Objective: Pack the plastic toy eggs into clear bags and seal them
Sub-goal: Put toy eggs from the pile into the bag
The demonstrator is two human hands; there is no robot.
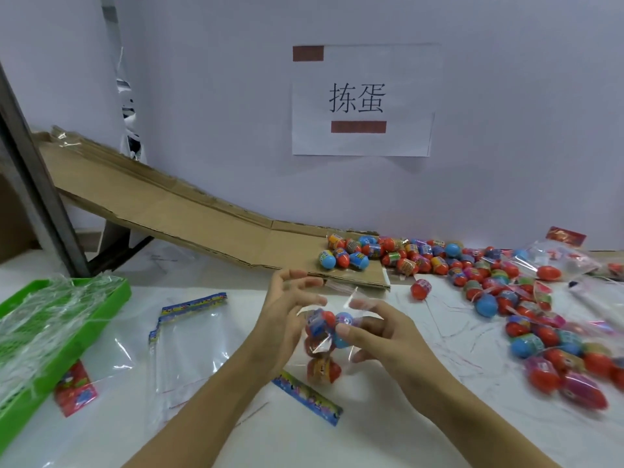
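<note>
The cardboard ramp (189, 211) slopes down from the left rear onto the table (388, 434). Loose toy eggs (472, 268) lie at and right of its foot. Empty bags (192, 346) lie before it; the tray (60, 336) sits left of them.

One head-worn wide-angle view, looking forward and down.

The camera sits close above the white table (388, 434), with both forearms entering from the lower edge and meeting at frame centre. It faces a pale wall (506, 130) filling the upper half; straight edges bow near the borders. No second view shares the scene.
</note>
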